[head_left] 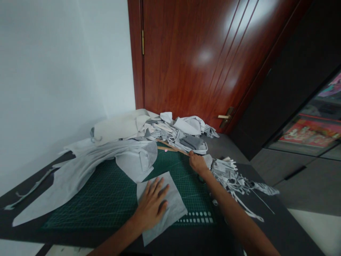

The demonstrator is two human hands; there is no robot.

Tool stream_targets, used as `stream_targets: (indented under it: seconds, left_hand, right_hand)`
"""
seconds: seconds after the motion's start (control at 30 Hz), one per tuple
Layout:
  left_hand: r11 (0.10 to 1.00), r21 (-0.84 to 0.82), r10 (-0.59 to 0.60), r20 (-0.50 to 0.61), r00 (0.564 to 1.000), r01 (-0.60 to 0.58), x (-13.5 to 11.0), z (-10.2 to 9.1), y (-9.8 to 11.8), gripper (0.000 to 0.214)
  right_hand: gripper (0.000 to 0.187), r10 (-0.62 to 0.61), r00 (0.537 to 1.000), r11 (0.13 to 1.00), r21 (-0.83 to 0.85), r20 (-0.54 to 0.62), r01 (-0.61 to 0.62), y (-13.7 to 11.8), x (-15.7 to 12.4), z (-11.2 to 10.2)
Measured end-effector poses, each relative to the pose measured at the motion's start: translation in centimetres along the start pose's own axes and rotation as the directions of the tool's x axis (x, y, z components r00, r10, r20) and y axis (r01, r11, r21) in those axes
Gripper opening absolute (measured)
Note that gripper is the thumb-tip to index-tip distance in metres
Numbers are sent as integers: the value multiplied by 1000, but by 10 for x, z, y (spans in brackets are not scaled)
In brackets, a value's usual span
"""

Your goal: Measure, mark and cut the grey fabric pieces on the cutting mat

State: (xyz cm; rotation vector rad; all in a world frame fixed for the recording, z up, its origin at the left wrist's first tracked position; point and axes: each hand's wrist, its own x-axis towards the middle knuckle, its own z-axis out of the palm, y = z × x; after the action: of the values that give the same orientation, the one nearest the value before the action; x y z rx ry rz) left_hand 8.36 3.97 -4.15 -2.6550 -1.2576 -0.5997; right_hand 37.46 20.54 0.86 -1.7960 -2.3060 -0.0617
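My left hand (151, 206) lies flat with fingers spread on a light grey piece of fabric (173, 199), which rests at a slant on the green cutting mat (106, 188) and hangs past its near edge. Farther back, my right hand (197, 163) is closed around the right end of a thin wooden strip (173, 146), possibly a ruler. A second wooden strip (166, 148) lies close behind the mat's far side, partly under the first. Near them is a small pink spot (166, 150). Larger grey fabric pieces (133, 163) spread over the mat's left side.
Piled cloth, including a cream roll (117, 128) and grey scraps (170, 131), lines the table's back. Shredded fabric strips (234, 181) lie right of my right forearm. Behind stand a reddish wooden door (186, 64) and a dark cabinet (282, 89).
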Motion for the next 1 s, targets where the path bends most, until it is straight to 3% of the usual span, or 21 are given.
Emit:
stream_targets:
  seconds: [0.2, 0.4, 0.47, 0.57, 0.73, 0.83, 1.0]
  left_hand:
    - [968, -167, 203, 70, 977, -189, 24, -4, -9, 62]
    - [953, -150, 276, 62, 959, -265, 31, -11, 14, 37]
    - [962, -137, 245, 40, 969, -237, 21, -13, 16, 37]
    - [991, -103, 79, -31, 996, -82, 5, -12, 7, 50]
    - [989, -73, -131, -46, 990, 127, -5, -1, -10, 54]
    - [987, -35, -157, -41, 987, 155, -4, 2, -10, 57]
    - [996, -68, -52, 35, 998, 55, -8, -2, -4, 63]
  right_hand:
    - [37, -200, 979, 958, 202, -36, 203, 13, -48, -26]
    - [36, -368, 929, 885, 289, -44, 364, 13, -98, -9]
    - [34, -411, 911, 875, 263, -43, 407, 12, -111, -1]
    - [33, -415, 909, 891, 181, -51, 417, 11, -124, 7]
    - [33, -381, 921, 913, 125, -85, 389, 8, -129, 11]
    - [33, -328, 935, 931, 124, -134, 344, 10, -130, 13]
    - [37, -303, 943, 939, 126, -139, 320, 13, -132, 14]
